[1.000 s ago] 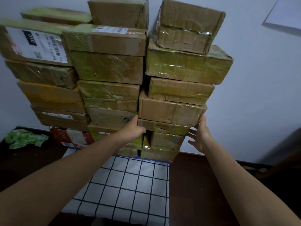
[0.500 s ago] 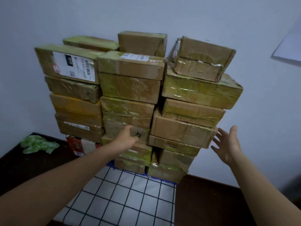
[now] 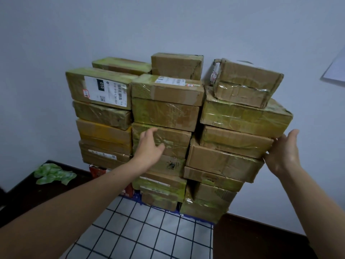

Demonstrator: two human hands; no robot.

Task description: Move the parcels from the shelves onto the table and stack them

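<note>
- A crumpled green wrapper (image 3: pixel 54 173) lies on the dark tabletop (image 3: pixel 28 195) at the far left, apart from the stack.
- The parcels (image 3: pixel 164 113), brown taped cartons, stand in three columns on the tabletop against the white wall (image 3: pixel 168 25). The top carton (image 3: pixel 99 88) of the left column bears a white shipping label.
- The left hand (image 3: pixel 151 146) rests against the front of a middle-column parcel (image 3: pixel 175 137), its fingers (image 3: pixel 149 132) straight and slightly apart, gripping nothing.
- A white cloth with dark grid lines (image 3: pixel 149 230) covers the tabletop below the forearms and reaches the foot of the stack.
- The right hand (image 3: pixel 283 154) is spread at the right end of the right column. Its fingertips touch the end of a right-column parcel (image 3: pixel 235 141), with the thumb raised and nothing clasped.
- A sheet of paper (image 3: pixel 335 71) hangs on the wall at the far right.
</note>
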